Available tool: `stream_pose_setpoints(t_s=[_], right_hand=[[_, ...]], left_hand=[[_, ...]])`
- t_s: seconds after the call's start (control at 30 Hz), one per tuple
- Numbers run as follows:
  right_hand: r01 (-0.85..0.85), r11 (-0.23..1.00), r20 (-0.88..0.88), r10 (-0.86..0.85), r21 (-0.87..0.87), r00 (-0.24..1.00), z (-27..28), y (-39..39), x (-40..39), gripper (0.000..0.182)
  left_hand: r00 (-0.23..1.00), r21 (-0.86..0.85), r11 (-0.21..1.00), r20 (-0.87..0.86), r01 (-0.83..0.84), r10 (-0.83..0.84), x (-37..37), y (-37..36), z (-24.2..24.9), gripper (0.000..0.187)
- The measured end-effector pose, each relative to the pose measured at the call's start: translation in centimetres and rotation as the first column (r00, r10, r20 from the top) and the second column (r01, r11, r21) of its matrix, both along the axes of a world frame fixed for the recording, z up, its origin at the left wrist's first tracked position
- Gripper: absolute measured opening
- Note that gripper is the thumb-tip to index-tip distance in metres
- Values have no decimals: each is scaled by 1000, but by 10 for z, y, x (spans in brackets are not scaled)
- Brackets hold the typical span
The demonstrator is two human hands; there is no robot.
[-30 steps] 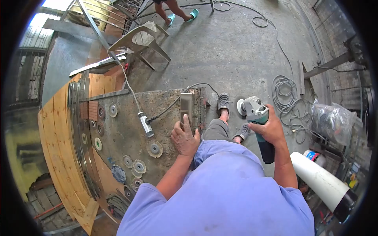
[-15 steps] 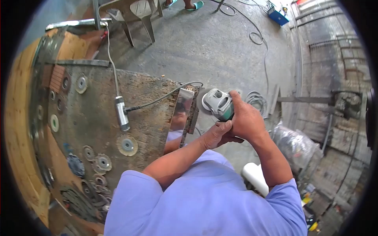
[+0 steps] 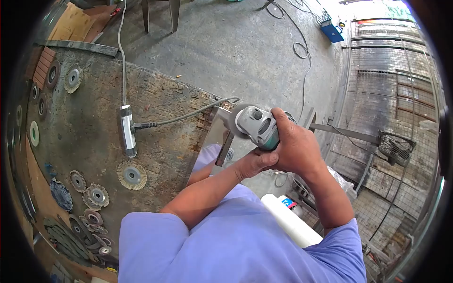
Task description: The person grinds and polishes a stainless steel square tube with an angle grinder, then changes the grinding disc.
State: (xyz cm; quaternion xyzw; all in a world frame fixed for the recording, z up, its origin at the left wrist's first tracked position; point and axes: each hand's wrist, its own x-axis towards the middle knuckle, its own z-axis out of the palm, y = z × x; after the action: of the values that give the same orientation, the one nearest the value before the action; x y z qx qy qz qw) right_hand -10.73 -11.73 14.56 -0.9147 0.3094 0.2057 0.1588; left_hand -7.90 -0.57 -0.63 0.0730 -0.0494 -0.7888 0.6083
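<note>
Both my hands hold an angle grinder with a grey head and a green body (image 3: 257, 126). My right hand (image 3: 298, 150) wraps round its body from the right, thumb along the top. Below it, my left hand (image 3: 256, 164) grips the grinder's underside, partly hidden by the tool. The grinder's round disc (image 3: 235, 121) looks blurred and overlaps the upper end of a shiny metal strip (image 3: 207, 154). This strip lies along the right edge of the worn wooden bench (image 3: 160, 104). Whether disc and strip touch, I cannot tell.
A power socket block (image 3: 127, 131) with a plugged-in cable lies on the bench. Several abrasive wheels, one of them a flap wheel (image 3: 131, 175), lie at the left. A white roll (image 3: 290, 221) stands by my right side. A fan (image 3: 396, 147) is at the right.
The grinder and both hands have shifted slightly left, and the disc now overlaps the strip's upper end. The view has turned, moving the bench left and showing more of the right wall.
</note>
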Motion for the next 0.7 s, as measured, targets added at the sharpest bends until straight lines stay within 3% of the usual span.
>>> stream_pose_setpoints(t_s=[0.3,0.5,0.6,0.7], right_hand=[[-78,996,-65,75,-43,995,7,6,31,81],[-23,999,-73,19,-47,997,7,8,24,78],[56,997,-166,-63,-48,984,5,6,19,90],[47,998,-169,-52,-33,984,9,7,34,91]], left_hand=[[973,39,976,-78,-213,216,2,1,-10,111],[988,16,991,-83,-133,133,4,-1,4,115],[997,39,998,-56,-58,60,6,-1,16,120],[990,31,992,-76,-120,122,7,-1,7,121]])
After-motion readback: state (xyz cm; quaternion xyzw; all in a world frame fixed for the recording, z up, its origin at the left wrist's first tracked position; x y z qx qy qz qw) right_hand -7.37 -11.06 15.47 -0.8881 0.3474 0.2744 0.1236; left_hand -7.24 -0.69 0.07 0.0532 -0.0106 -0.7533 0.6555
